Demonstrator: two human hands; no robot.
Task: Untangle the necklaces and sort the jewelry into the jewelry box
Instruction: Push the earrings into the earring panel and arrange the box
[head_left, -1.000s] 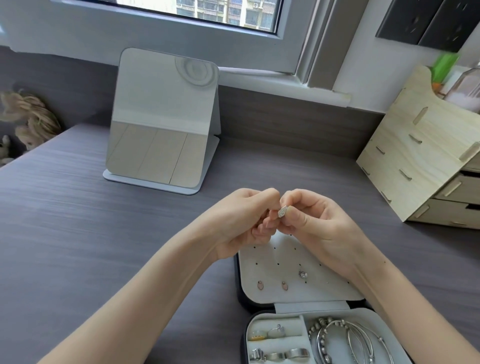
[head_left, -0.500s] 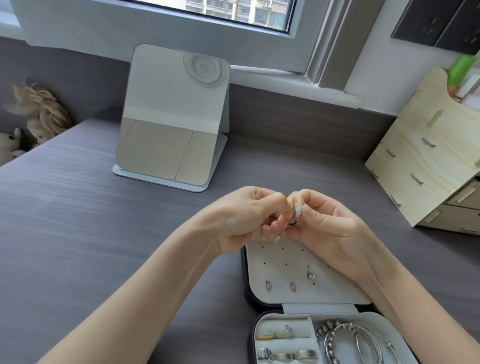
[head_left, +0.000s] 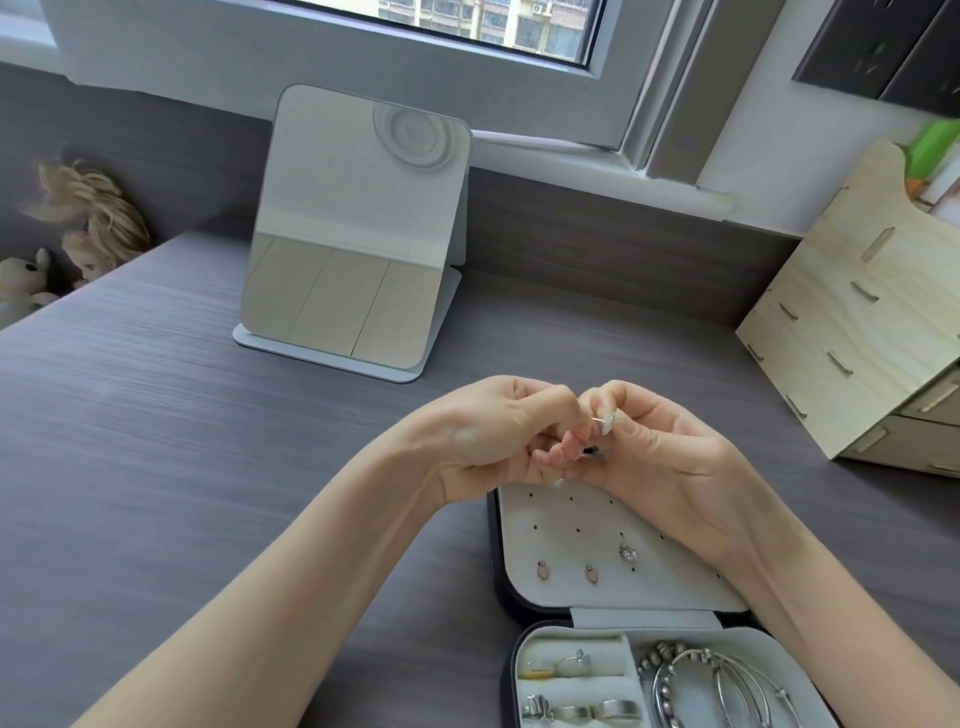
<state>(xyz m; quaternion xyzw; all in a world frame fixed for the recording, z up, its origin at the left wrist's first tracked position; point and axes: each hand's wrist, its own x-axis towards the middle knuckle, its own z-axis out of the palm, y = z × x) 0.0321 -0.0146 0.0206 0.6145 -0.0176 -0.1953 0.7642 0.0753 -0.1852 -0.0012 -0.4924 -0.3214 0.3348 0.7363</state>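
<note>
mirror (head_left: 353, 234) glossy, round-cornered, on grey wood-grain desk (head_left: 156, 441) | left hand (head_left: 493, 431) curled, fingertips pinching the post's end | earring (head_left: 607, 420) sparkly oval stud, aloft near open jewelry box (head_left: 561, 592) far edge; thin metal post now shows between hands, hidden half a second back | right hand (head_left: 665, 457) pinching stud head | box lid panel pale, velvety, hole-dotted

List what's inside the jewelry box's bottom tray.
Rings in the left slots; bangles and a beaded bracelet right. Right forearm covers the right rim; the near end is out of frame.
</note>
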